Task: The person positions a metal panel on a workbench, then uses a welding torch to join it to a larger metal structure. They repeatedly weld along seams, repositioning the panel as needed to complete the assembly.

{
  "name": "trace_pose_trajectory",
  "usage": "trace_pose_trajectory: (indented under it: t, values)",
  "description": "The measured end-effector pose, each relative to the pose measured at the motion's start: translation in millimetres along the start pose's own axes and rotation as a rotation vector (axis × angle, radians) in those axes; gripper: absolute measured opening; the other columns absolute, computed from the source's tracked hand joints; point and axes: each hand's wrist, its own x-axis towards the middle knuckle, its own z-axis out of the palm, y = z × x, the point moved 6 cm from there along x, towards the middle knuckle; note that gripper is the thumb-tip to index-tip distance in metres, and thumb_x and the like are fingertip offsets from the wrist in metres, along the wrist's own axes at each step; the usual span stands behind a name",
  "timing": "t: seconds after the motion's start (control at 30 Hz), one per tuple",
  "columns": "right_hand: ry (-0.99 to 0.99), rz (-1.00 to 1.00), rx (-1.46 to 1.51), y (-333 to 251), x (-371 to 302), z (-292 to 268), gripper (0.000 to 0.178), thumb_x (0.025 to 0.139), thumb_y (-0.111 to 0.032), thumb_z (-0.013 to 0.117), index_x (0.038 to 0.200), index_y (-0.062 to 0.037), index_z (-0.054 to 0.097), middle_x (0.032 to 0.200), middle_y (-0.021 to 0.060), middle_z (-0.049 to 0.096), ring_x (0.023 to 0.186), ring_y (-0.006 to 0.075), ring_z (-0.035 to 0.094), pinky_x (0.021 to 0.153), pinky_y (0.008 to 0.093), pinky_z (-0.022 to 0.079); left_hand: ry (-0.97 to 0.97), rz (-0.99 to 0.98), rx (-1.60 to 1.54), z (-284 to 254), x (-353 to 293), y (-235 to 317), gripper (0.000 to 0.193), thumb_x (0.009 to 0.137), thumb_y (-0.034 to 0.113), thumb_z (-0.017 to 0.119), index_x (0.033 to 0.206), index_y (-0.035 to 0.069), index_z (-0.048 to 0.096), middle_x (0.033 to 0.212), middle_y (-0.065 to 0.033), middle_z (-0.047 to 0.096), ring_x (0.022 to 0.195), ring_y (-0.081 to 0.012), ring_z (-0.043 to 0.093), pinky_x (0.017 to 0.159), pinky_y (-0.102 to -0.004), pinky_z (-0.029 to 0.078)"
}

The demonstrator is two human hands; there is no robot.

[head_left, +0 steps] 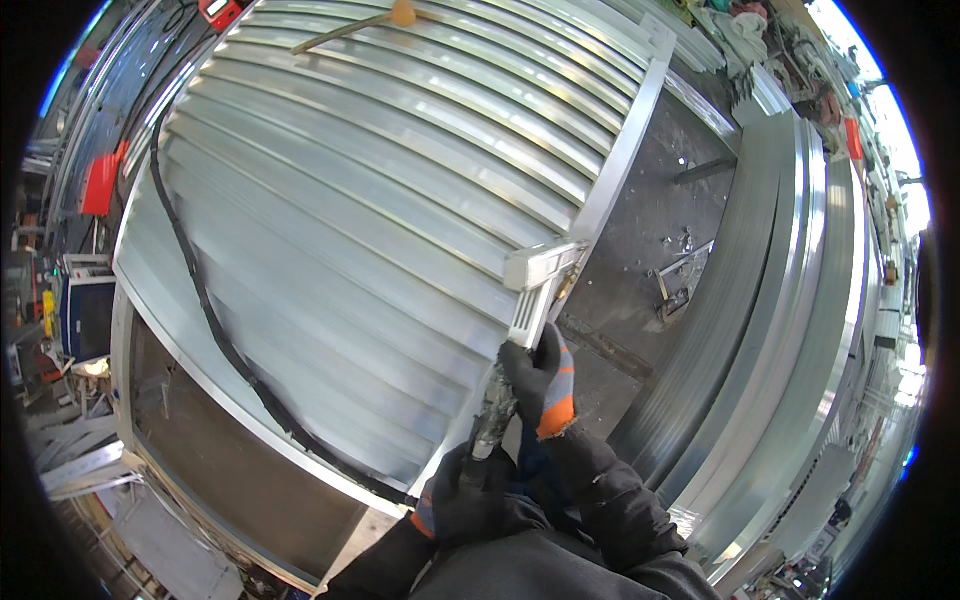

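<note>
The right hand is closed round the tool; the left hand's grip, just behind, I cannot tell. Best hold the head square to the frame ahead.

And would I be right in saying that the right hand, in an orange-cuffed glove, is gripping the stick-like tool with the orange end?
Not quite: the head view shows the right hand, in its orange-cuffed glove, gripping the white-headed tool. The stick-like tool with the orange end lies on the slatted metal panel.
</note>
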Motion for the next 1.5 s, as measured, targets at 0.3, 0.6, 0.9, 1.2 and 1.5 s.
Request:
trace_pose_trajectory:
  t: [0.3, 0.6, 0.9, 1.2, 1.5]
  values:
    - [-0.125, 0.204, 0.042, 33.6, 23.5, 13.9, 0.086, 0.082, 0.000, 0.069, 0.152, -0.0048, 0.019, 0.102, 0.0122, 0.059, 0.081, 0.0157, 0.062, 0.067, 0.0309, 0.055, 0.323, -0.079, 0.536, -17.4, 20.2, 18.9, 0.059, 0.087, 0.009, 0.067, 0.142, 0.001, 0.045, 0.125, -0.0220, 0.064, 0.105, -0.0374, 0.068, 0.082, -0.0415, 0.055]
    - [-0.155, 0.233, 0.070, 35.2, 48.0, 18.5, 0.093, 0.079, -0.005, 0.075, 0.153, -0.0037, 0.019, 0.118, 0.0128, 0.057, 0.094, 0.0156, 0.062, 0.075, 0.0321, 0.055, 0.293, -0.341, 0.441, -30.7, 28.2, 19.6, 0.062, 0.088, 0.013, 0.062, 0.144, -0.003, 0.041, 0.115, -0.0225, 0.067, 0.089, -0.0337, 0.071, 0.073, -0.0392, 0.056]
    - [-0.108, 0.221, 0.067, 28.6, 55.9, 19.6, 0.091, 0.078, -0.005, 0.074, 0.153, -0.0034, 0.021, 0.120, 0.0134, 0.056, 0.100, 0.0163, 0.060, 0.077, 0.0319, 0.055, 0.255, -0.404, 0.413, -43.4, 36.8, 30.4, 0.055, 0.091, 0.012, 0.058, 0.142, -0.004, 0.044, 0.107, -0.0224, 0.067, 0.079, -0.0313, 0.070, 0.066, -0.0401, 0.055]
    - [-0.121, 0.168, 0.037, 27.0, 60.8, 21.8, 0.094, 0.081, -0.007, 0.075, 0.153, -0.0023, 0.016, 0.121, 0.0156, 0.051, 0.092, 0.0176, 0.062, 0.076, 0.0326, 0.057, 0.195, -0.258, 0.625, -43.6, 53.8, 55.0, 0.061, 0.088, 0.015, 0.065, 0.144, 0.002, 0.044, 0.108, -0.0224, 0.067, 0.083, -0.0348, 0.071, 0.067, -0.0415, 0.055]
    - [-0.082, 0.278, 0.103, 27.4, 56.3, 24.1, 0.091, 0.082, -0.002, 0.070, 0.154, -0.0033, 0.014, 0.119, 0.0153, 0.053, 0.092, 0.0175, 0.062, 0.074, 0.0330, 0.057, 0.116, -0.058, 0.728, -42.4, 62.1, 69.9, 0.083, 0.067, 0.010, 0.076, 0.140, -0.009, 0.042, 0.101, -0.0201, 0.066, 0.081, -0.0325, 0.067, 0.071, -0.0409, 0.054]
